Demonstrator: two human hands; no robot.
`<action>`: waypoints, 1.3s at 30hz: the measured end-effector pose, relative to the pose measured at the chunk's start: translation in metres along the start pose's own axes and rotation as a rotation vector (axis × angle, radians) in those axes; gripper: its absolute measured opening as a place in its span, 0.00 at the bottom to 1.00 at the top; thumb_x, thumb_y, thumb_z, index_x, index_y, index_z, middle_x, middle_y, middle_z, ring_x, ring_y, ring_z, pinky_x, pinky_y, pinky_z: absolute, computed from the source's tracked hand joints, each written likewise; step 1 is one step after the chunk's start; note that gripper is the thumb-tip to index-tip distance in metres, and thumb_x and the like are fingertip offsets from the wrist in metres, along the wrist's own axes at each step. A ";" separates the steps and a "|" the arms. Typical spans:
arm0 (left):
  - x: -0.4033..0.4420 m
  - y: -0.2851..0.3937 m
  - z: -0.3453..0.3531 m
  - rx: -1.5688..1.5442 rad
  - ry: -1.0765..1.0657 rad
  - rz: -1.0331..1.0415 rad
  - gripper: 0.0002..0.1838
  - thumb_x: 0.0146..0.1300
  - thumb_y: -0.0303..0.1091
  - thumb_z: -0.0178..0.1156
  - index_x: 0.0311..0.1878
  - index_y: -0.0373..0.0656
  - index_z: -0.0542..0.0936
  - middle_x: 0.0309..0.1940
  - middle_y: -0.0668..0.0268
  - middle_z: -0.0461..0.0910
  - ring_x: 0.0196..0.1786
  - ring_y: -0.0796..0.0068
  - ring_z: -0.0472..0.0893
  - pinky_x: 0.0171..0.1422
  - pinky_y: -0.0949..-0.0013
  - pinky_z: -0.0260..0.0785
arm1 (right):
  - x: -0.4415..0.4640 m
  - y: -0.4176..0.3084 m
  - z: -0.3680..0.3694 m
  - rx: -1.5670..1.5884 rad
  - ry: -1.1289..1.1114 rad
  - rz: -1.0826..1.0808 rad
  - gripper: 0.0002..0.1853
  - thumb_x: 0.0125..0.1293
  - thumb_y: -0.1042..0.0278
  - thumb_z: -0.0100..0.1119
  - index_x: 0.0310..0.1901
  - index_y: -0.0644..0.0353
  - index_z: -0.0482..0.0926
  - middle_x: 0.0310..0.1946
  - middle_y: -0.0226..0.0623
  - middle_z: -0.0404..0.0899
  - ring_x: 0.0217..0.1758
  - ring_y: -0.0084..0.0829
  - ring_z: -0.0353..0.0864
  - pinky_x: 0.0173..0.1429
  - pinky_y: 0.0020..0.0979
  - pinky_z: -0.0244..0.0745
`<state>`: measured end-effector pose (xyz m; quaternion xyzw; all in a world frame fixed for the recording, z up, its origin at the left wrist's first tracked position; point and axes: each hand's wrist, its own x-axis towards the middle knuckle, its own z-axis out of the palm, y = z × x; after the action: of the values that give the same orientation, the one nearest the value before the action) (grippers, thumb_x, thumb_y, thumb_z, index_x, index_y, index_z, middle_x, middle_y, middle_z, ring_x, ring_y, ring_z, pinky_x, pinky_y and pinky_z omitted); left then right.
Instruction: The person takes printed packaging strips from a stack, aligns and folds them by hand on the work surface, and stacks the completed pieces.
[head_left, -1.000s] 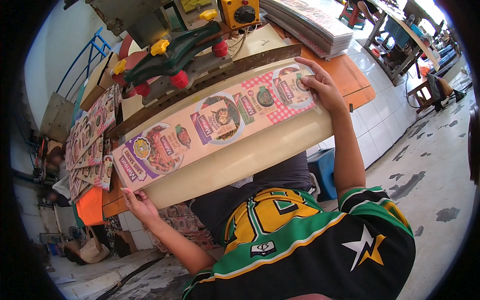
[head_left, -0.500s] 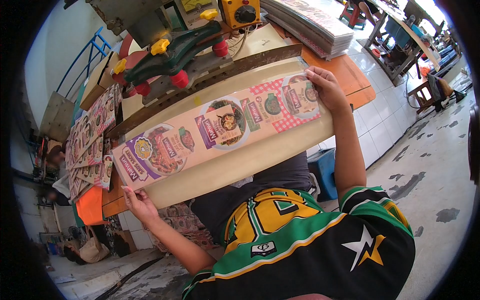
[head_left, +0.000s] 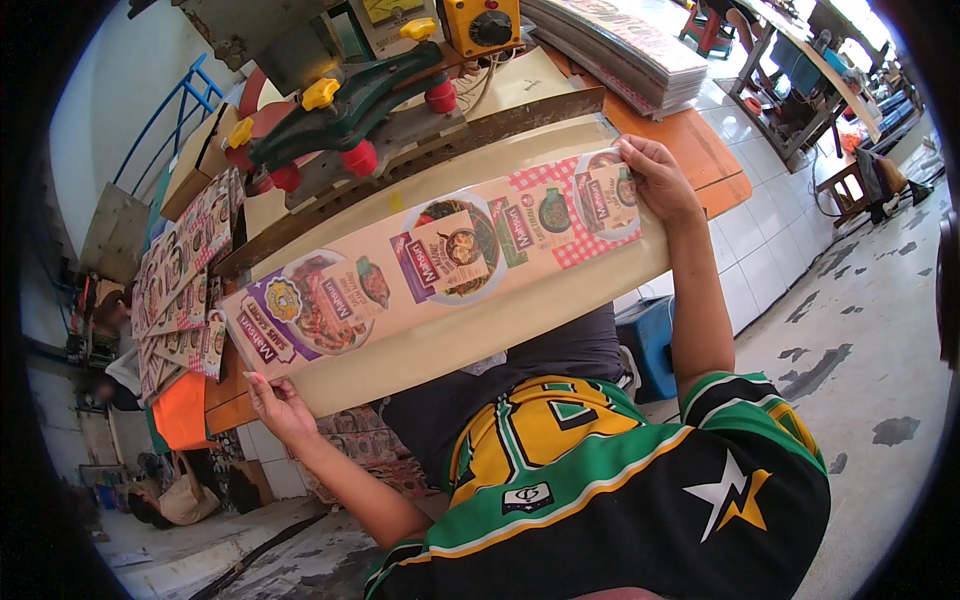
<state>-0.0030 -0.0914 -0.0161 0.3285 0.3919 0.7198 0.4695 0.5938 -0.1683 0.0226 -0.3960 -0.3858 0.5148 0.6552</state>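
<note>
A long printed packaging strip [head_left: 400,277] with food pictures and "Mahsuri" lettering stretches across in front of me. My left hand [head_left: 283,410] pinches its lower left corner between thumb and fingers. At the far right end, my right hand [head_left: 658,180] grips the upper corner, thumb on top. Beneath the strip lies a cream-coloured sheet [head_left: 440,370] that curves along the work surface. Just beyond it runs a dark metal bar [head_left: 530,122] of a machine.
A green clamp frame [head_left: 350,120] with yellow knobs and red feet stands behind the bar. Cut printed pieces [head_left: 185,255] pile up at left. A stack of printed sheets [head_left: 630,50] sits at back right on the orange table [head_left: 705,150]. A yellow control box [head_left: 482,25] stands behind.
The strip has shifted slightly, its printed pattern tilting a little at the right end. My right hand has moved slightly right; the left hand stays nearly still.
</note>
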 end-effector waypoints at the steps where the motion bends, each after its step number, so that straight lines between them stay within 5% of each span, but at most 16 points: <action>1: 0.001 -0.001 -0.003 0.000 0.000 0.000 0.11 0.76 0.41 0.60 0.45 0.42 0.79 0.32 0.75 0.76 0.33 0.87 0.71 0.35 0.79 0.64 | 0.001 0.002 -0.002 0.010 -0.004 -0.006 0.11 0.78 0.61 0.54 0.45 0.61 0.77 0.37 0.31 0.83 0.38 0.17 0.84 0.44 0.22 0.83; 4: 0.006 -0.004 -0.013 -0.006 -0.050 -0.016 0.13 0.75 0.40 0.61 0.53 0.42 0.76 0.39 0.75 0.75 0.34 0.86 0.70 0.37 0.79 0.63 | 0.000 0.002 -0.003 0.031 -0.010 -0.022 0.11 0.79 0.62 0.54 0.45 0.62 0.77 0.37 0.30 0.83 0.37 0.17 0.84 0.44 0.22 0.84; 22: 0.001 0.005 -0.003 0.050 -0.042 -0.005 0.12 0.76 0.41 0.60 0.44 0.42 0.80 0.31 0.76 0.75 0.31 0.88 0.69 0.33 0.80 0.61 | -0.004 -0.007 0.013 0.055 0.092 0.007 0.11 0.75 0.61 0.60 0.42 0.60 0.78 0.37 0.33 0.86 0.35 0.17 0.86 0.41 0.22 0.84; 28: -0.010 0.014 0.020 0.071 0.066 -0.029 0.13 0.75 0.43 0.60 0.45 0.42 0.79 0.37 0.73 0.80 0.36 0.86 0.74 0.39 0.79 0.67 | -0.006 -0.006 0.015 0.037 0.100 0.003 0.11 0.75 0.61 0.60 0.42 0.60 0.78 0.36 0.32 0.85 0.35 0.16 0.85 0.41 0.21 0.84; 39: -0.003 0.028 0.031 0.158 -0.220 -0.093 0.11 0.74 0.32 0.57 0.54 0.39 0.75 0.45 0.66 0.82 0.47 0.79 0.82 0.52 0.73 0.75 | 0.009 0.000 0.003 0.059 0.064 0.013 0.11 0.76 0.62 0.59 0.43 0.62 0.77 0.37 0.35 0.85 0.36 0.18 0.85 0.42 0.23 0.85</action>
<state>0.0123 -0.0935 0.0225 0.4229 0.4083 0.6236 0.5152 0.5929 -0.1597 0.0249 -0.3952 -0.3466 0.5174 0.6753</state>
